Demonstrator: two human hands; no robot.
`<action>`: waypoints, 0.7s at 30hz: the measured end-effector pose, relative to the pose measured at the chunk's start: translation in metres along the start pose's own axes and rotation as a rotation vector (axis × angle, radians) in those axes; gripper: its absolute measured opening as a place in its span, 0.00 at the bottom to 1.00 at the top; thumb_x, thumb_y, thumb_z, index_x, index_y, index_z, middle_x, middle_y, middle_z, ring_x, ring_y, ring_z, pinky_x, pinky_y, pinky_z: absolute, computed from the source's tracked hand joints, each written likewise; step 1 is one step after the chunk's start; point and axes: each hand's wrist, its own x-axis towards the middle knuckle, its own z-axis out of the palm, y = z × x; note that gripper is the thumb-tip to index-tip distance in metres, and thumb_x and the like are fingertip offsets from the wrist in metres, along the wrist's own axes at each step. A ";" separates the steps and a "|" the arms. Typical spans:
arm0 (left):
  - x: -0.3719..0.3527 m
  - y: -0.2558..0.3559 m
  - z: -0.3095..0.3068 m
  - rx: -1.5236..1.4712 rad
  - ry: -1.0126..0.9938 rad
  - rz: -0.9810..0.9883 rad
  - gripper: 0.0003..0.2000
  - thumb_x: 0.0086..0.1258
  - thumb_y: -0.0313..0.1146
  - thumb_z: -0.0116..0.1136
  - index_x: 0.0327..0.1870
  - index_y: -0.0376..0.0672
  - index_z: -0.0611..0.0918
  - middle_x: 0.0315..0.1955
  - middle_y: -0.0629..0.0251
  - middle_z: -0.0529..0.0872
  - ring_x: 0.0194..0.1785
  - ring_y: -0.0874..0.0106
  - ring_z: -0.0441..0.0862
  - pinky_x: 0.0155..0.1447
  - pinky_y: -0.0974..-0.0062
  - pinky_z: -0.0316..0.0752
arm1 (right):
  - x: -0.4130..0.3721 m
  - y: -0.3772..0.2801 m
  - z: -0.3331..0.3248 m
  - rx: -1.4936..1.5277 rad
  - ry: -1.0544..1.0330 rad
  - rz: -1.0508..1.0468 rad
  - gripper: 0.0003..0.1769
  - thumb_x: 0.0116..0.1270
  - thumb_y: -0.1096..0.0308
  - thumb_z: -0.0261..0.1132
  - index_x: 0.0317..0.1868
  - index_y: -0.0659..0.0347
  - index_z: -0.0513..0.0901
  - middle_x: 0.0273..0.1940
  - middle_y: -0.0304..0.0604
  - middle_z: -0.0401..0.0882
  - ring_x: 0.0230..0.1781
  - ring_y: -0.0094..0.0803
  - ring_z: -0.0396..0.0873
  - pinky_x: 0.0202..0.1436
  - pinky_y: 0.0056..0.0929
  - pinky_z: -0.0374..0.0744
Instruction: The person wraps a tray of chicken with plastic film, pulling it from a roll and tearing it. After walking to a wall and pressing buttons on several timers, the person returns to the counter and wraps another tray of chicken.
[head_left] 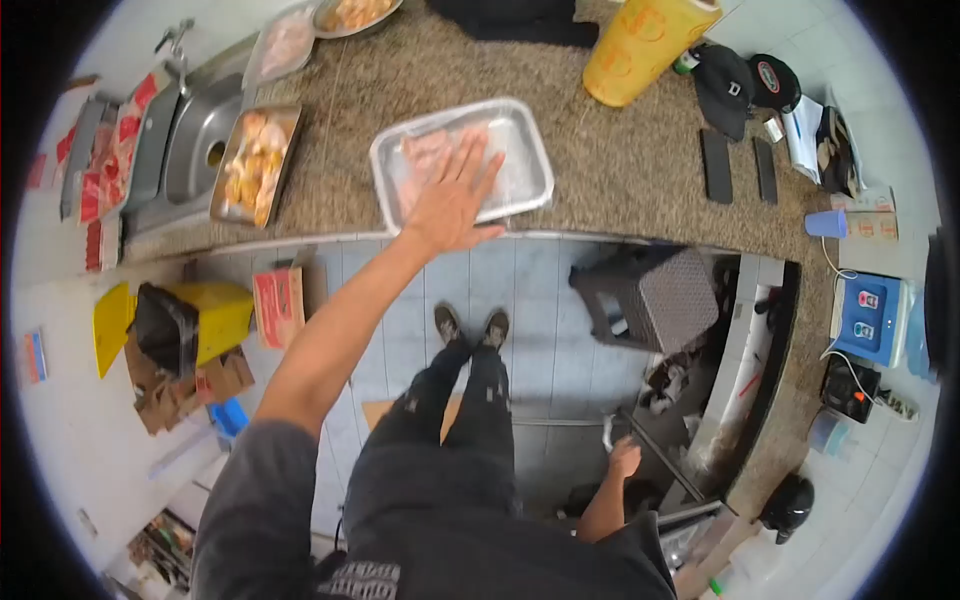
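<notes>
My left hand (455,205) lies flat with its fingers spread over a white tray (535,140) on the granite counter. Under and beside the fingers are pale pink pieces of raw meat (425,150), partly covered by the hand. Clear film seems to cover the tray, though glare makes this uncertain. Low at my right side, my right hand (625,458) has its fingers curled, close to a dark bar (660,455) and a white curved thing (608,432). Whatever those fingers hold is too small to make out.
A metal tray of chicken pieces (257,165) sits left, beside the sink (205,150). A yellow roll (645,50) stands at the back; caps (725,85) and dark phones (716,165) lie right. Below are a stool (665,300) and a yellow bin (225,315).
</notes>
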 end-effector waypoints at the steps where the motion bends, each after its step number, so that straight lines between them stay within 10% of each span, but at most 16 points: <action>1: -0.024 0.021 0.003 -0.136 0.062 -0.010 0.49 0.62 0.59 0.62 0.79 0.44 0.51 0.76 0.43 0.49 0.80 0.48 0.45 0.80 0.51 0.43 | -0.022 0.032 -0.020 0.159 0.191 0.146 0.19 0.65 0.52 0.63 0.32 0.61 0.87 0.36 0.52 0.86 0.38 0.50 0.85 0.41 0.45 0.82; 2: -0.042 0.038 0.010 -0.282 0.117 0.026 0.46 0.64 0.55 0.61 0.78 0.41 0.53 0.75 0.41 0.54 0.79 0.46 0.48 0.80 0.51 0.43 | -0.031 0.057 -0.032 0.131 0.197 0.147 0.19 0.65 0.52 0.63 0.32 0.61 0.87 0.36 0.52 0.86 0.38 0.50 0.85 0.41 0.45 0.82; 7: -0.120 0.176 -0.003 -1.140 0.027 -0.109 0.35 0.72 0.53 0.51 0.73 0.38 0.63 0.70 0.43 0.65 0.76 0.52 0.57 0.76 0.54 0.54 | -0.055 -0.062 -0.068 -0.108 -0.095 -1.371 0.07 0.58 0.61 0.66 0.32 0.50 0.89 0.44 0.49 0.85 0.59 0.49 0.73 0.67 0.46 0.67; 9: -0.140 0.195 0.004 -1.448 -0.078 -0.104 0.34 0.75 0.56 0.46 0.73 0.38 0.63 0.70 0.45 0.66 0.76 0.55 0.58 0.75 0.54 0.56 | -0.160 -0.144 -0.162 0.149 -0.355 -1.419 0.08 0.61 0.62 0.67 0.38 0.52 0.90 0.41 0.43 0.86 0.60 0.45 0.74 0.69 0.43 0.67; 11: -0.156 0.198 -0.004 -2.281 -0.783 -0.371 0.36 0.78 0.62 0.34 0.73 0.37 0.63 0.65 0.49 0.72 0.72 0.61 0.65 0.70 0.58 0.64 | -0.199 -0.189 -0.229 0.181 -0.475 -1.460 0.08 0.61 0.65 0.68 0.39 0.53 0.90 0.38 0.41 0.87 0.59 0.43 0.76 0.68 0.42 0.68; 13: -0.173 0.178 -0.032 -2.373 -0.827 -0.336 0.36 0.78 0.62 0.35 0.73 0.37 0.63 0.61 0.53 0.76 0.65 0.65 0.71 0.63 0.63 0.69 | -0.213 -0.211 -0.275 0.396 -0.676 -1.647 0.06 0.58 0.73 0.70 0.37 0.58 0.89 0.33 0.43 0.87 0.50 0.40 0.82 0.57 0.37 0.77; 14: -0.184 0.163 -0.050 -2.455 -0.894 -0.312 0.37 0.77 0.63 0.37 0.73 0.38 0.63 0.57 0.57 0.79 0.58 0.69 0.77 0.57 0.68 0.74 | -0.225 -0.221 -0.319 0.444 -0.956 -1.307 0.06 0.57 0.80 0.68 0.34 0.61 0.89 0.33 0.46 0.87 0.42 0.36 0.84 0.44 0.32 0.80; 16: -0.193 0.117 -0.085 -1.825 -1.019 -0.153 0.30 0.78 0.58 0.42 0.70 0.44 0.68 0.45 0.64 0.81 0.42 0.76 0.78 0.44 0.75 0.77 | -0.184 -0.233 -0.321 0.619 -0.702 -1.630 0.06 0.60 0.81 0.66 0.34 0.64 0.88 0.33 0.45 0.87 0.35 0.32 0.83 0.38 0.30 0.79; 21: -0.255 0.057 -0.115 -1.444 -0.599 -0.566 0.19 0.80 0.50 0.47 0.61 0.49 0.79 0.29 0.76 0.75 0.32 0.80 0.72 0.35 0.77 0.75 | -0.111 -0.313 -0.335 0.540 -0.672 -1.158 0.13 0.67 0.64 0.70 0.51 0.53 0.88 0.38 0.45 0.87 0.36 0.25 0.81 0.42 0.26 0.78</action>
